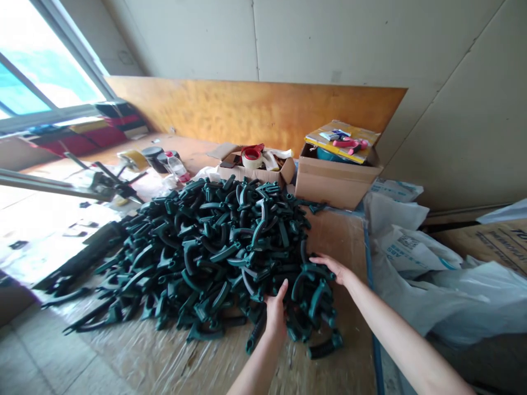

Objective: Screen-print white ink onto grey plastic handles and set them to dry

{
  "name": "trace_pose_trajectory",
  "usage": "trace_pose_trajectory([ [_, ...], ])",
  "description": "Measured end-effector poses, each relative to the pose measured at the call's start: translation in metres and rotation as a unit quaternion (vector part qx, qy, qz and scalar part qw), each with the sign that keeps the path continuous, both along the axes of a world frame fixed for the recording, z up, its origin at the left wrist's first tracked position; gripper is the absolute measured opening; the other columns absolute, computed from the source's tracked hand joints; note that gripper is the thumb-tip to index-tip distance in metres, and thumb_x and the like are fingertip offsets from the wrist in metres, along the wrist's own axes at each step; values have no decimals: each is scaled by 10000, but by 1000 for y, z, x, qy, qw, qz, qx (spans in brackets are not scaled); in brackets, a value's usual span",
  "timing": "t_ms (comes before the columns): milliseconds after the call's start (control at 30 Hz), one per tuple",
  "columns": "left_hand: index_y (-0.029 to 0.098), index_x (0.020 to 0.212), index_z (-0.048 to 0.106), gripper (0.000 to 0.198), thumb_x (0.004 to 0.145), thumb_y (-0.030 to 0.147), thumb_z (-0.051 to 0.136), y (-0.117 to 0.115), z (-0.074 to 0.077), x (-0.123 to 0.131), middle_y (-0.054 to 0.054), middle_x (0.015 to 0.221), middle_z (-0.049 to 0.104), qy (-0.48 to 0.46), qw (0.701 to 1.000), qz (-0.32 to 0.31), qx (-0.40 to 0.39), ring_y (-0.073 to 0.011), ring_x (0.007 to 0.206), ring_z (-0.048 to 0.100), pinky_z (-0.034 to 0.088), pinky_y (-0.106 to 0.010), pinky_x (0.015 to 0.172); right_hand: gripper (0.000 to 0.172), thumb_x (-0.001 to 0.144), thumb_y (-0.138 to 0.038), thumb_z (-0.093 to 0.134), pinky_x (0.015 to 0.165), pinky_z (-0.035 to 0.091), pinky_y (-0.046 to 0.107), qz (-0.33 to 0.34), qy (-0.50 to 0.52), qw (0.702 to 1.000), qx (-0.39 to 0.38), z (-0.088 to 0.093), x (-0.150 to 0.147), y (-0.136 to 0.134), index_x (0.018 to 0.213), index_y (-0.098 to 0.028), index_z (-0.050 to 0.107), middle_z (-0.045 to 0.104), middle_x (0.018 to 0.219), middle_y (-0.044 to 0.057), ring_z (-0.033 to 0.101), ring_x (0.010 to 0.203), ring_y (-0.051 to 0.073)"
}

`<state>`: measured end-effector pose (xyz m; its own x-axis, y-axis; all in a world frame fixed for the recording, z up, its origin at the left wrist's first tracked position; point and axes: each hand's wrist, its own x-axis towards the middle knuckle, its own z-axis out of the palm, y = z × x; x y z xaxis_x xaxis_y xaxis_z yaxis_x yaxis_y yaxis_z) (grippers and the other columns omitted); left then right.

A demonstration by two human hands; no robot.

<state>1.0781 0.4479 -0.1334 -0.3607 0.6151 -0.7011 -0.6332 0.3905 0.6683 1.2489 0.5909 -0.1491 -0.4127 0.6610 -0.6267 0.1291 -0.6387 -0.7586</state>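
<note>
A large heap of dark green curved plastic handle-like parts (230, 236), some with black ribbed sections, covers the table. At the heap's near right edge, my left hand (276, 315) has its thumb stretched up and away from the palm; its other fingers are partly hidden among the parts. My right hand (335, 269) reaches over the right side of the same cluster, fingers extended and touching the parts there. Several parts lie between the two hands, and neither hand is closed around one. A single loose part (325, 346) lies on the table just in front of them.
Behind the heap stand an open carton (255, 174) with tape rolls and a taller cardboard box (333, 184) topped by pink-handled pliers (349, 144). A bottle (177, 166) and a metal tool frame (111, 184) are at left. White sacks (411, 247) crowd the table's right edge.
</note>
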Motion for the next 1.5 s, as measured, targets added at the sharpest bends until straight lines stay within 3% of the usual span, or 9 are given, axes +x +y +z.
trace_pose_trajectory([
  [200,271,1416,270,912,693,446,799,-9,13,-12,-140,1361,556,71,997,-6,14,-272,1117,635,594,-293,676,812,719,-404,707,885,554,413,-107,67,991,37,0,-44,-68,1433,-306,334,658,1227,46,667,1041,250],
  [333,261,1249,477,688,675,449,809,-17,45,-32,-123,1280,593,101,993,-37,50,-287,1031,661,583,-272,554,794,730,-404,705,1014,488,431,-161,73,973,149,34,-80,-83,1434,-303,352,579,1347,43,580,1200,260],
  [633,180,1246,575,608,756,512,713,49,126,-189,-122,1256,623,323,939,-23,116,-249,1010,654,582,-257,564,806,775,-422,697,1091,397,399,-86,102,941,311,144,-250,-10,1470,-275,316,584,1330,49,544,1229,218],
  [733,184,1237,595,652,763,631,635,73,144,-251,-122,1219,657,498,855,-144,20,-239,904,689,564,-272,594,683,802,-409,690,1137,322,410,13,-35,907,420,162,-286,27,1413,-215,453,460,1456,118,407,1366,257],
  [833,193,1124,674,640,790,715,515,83,152,-297,-116,1116,711,651,705,-272,-71,-281,915,694,550,-330,716,546,852,-363,654,1156,279,400,83,-159,821,542,170,-289,51,1349,-162,548,358,1517,171,317,1420,274],
  [967,243,1130,691,553,887,650,406,99,148,-330,-81,1145,711,790,565,-235,-45,-296,1019,664,510,-391,876,535,887,-408,617,1156,209,540,101,-314,694,640,156,-264,69,1392,-267,513,298,1564,121,231,1444,319],
  [1100,274,1300,612,561,888,617,445,151,133,-342,-85,1463,499,853,479,-206,28,-336,1329,450,353,-489,1096,642,861,-600,579,1112,142,658,185,-412,640,622,120,-257,89,1438,-355,439,201,1605,105,213,1433,401],
  [1300,324,1405,495,697,839,718,394,236,110,-352,-67,1554,374,779,557,-286,-36,-427,1405,274,340,-677,1017,569,882,-639,501,1122,81,639,226,-450,619,602,101,-292,131,1405,-415,469,85,1633,60,206,1427,435],
  [1500,237,1307,578,593,893,610,374,242,108,-356,-156,1491,438,771,569,-283,-38,-385,1344,378,370,-601,1013,630,825,-639,601,1103,109,670,269,-440,643,567,124,-304,144,1400,-414,470,48,1636,63,243,1404,451],
])
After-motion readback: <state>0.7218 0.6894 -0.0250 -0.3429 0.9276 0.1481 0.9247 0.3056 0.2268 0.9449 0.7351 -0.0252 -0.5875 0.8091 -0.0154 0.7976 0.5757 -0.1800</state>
